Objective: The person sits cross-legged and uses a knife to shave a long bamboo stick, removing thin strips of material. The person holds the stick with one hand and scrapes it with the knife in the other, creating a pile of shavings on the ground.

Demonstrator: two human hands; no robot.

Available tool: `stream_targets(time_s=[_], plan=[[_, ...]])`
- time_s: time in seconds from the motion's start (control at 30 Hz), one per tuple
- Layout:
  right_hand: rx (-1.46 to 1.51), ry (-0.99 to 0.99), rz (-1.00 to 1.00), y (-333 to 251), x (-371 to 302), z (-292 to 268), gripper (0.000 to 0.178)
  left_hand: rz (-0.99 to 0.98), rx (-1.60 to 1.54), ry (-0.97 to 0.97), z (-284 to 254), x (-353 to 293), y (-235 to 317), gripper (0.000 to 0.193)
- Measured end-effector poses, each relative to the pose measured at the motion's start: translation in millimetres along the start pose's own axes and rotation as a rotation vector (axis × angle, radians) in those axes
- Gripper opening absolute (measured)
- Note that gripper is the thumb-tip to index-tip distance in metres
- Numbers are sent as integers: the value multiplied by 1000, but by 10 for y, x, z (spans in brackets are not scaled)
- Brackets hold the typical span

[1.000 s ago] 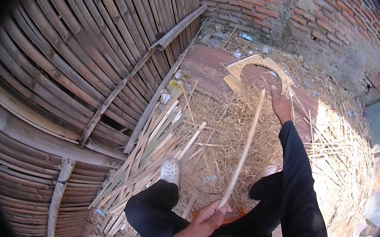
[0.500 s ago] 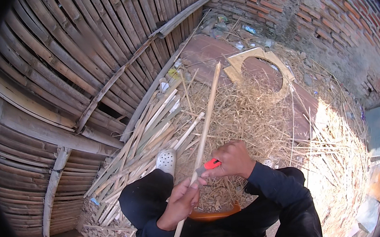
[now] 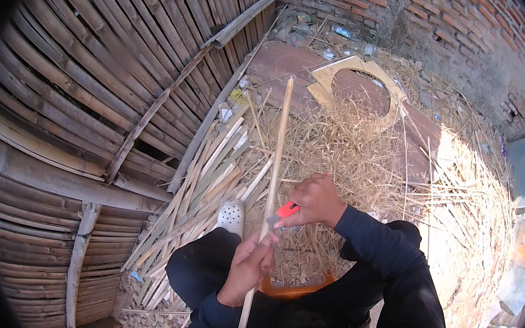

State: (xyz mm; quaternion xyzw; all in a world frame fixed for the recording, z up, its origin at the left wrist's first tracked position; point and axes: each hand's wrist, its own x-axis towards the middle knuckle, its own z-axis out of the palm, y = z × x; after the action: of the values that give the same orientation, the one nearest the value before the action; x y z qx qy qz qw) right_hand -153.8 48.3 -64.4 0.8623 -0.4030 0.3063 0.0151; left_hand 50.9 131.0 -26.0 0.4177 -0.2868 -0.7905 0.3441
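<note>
A long, pale bamboo strip (image 3: pixel 279 143) stands slanting up and away from my lap, its far tip well beyond my hands. My left hand (image 3: pixel 252 263) is closed around its lower part. In my right hand (image 3: pixel 316 201) is a red utility knife (image 3: pixel 288 209), gripped by its handle. The knife's grey blade end lies against the strip just above my left fingers. Part of the knife handle is hidden by my right fingers.
Split bamboo strips (image 3: pixel 203 190) lie piled left of my white perforated clog (image 3: pixel 231 216). Curly shavings (image 3: pixel 346 150) cover the ground ahead, near a board with a round cutout (image 3: pixel 322 84). A bamboo slat wall (image 3: pixel 94 78) rises at left, a brick wall (image 3: pixel 439 35) behind.
Both hands have shifted slightly left and up in view, and the strip's far tip has moved left. The knife stays against the strip.
</note>
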Motion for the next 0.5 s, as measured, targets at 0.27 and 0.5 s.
stream_targets(time_s=[0.27,0.5], plan=[[118,-53,105,-90,-7,-118,61,21,-86,-65,-32,-19,42,23],[143,-133,238,-74,-44,-107,62,7,-174,-126,-30,-34,38,24]])
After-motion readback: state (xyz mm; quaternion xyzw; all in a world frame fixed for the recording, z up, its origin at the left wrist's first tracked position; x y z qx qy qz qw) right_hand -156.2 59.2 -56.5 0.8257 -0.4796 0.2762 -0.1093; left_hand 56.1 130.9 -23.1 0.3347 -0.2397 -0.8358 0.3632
